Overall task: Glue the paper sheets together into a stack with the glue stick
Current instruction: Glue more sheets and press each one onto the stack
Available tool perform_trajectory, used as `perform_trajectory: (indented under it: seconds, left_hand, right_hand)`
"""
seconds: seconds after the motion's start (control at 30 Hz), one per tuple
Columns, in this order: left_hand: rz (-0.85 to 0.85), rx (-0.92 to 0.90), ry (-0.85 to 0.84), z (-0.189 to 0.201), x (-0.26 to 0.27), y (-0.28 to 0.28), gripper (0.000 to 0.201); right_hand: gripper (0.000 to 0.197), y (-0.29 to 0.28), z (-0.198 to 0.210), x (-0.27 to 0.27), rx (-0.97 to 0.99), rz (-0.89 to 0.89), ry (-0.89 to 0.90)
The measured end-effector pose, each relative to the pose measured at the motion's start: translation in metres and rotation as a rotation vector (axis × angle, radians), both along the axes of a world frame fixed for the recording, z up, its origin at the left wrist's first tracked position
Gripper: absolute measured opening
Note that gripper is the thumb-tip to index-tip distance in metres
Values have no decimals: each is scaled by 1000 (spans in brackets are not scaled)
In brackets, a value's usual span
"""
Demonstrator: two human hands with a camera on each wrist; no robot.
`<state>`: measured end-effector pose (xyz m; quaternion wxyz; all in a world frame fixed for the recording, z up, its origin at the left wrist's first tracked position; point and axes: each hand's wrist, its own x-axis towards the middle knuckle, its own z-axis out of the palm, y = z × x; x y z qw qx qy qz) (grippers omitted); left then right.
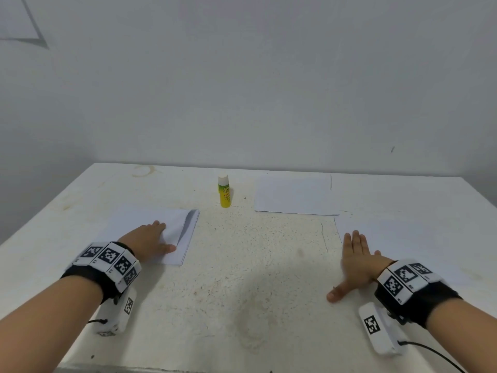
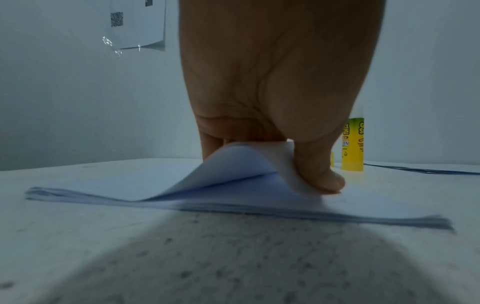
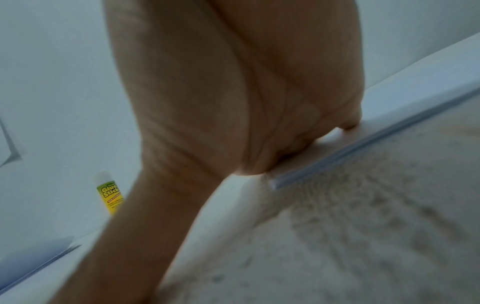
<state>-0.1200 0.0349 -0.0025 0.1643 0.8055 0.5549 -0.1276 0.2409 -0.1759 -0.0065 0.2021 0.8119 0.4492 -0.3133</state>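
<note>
A stack of white paper sheets point(image 1: 185, 238) lies at the left of the table. My left hand point(image 1: 164, 236) pinches the top sheet point(image 2: 233, 164) between thumb point(image 2: 319, 176) and fingers, and that sheet curls up off the stack point(image 2: 233, 209). A yellow glue stick point(image 1: 224, 191) with a white cap stands upright at the back middle, untouched; it also shows beside the left thumb as the glue stick point(image 2: 353, 144) and past the right hand as the glue stick point(image 3: 109, 191). My right hand point(image 1: 347, 265) lies flat, fingers straight, on the left edge of another white sheet point(image 1: 403, 238).
A further white sheet point(image 1: 294, 195) lies flat at the back right, beside the glue stick. The white table point(image 1: 255, 265) is worn and speckled in the middle and ends at a pale wall point(image 1: 242, 90). A cable point(image 1: 435, 354) trails from the right wrist camera.
</note>
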Motion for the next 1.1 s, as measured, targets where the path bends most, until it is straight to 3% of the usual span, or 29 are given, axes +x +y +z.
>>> perform_trajectory:
  seconds: [0.17,0.37,0.73,0.87,1.1]
  left_hand:
    - [-5,-12,-75,0,-4,2,81]
    - [-58,40,-71,-2,-8,4,70]
    - [-118,-49,-3,-2,-10,7,59]
    - [-107,211,-89,-2,-19,16,34]
    - [62,558,-226,19,-23,18,20]
  right_hand:
    - [168,0,-1,0,5,-1,-2]
    - [167,0,0,0,2,-4,2]
    - [169,0,-1,0,-4,-10,1]
    - [169,1,-2,0,-4,-6,-7]
    - [169,1,-3,1,-1,9,-12]
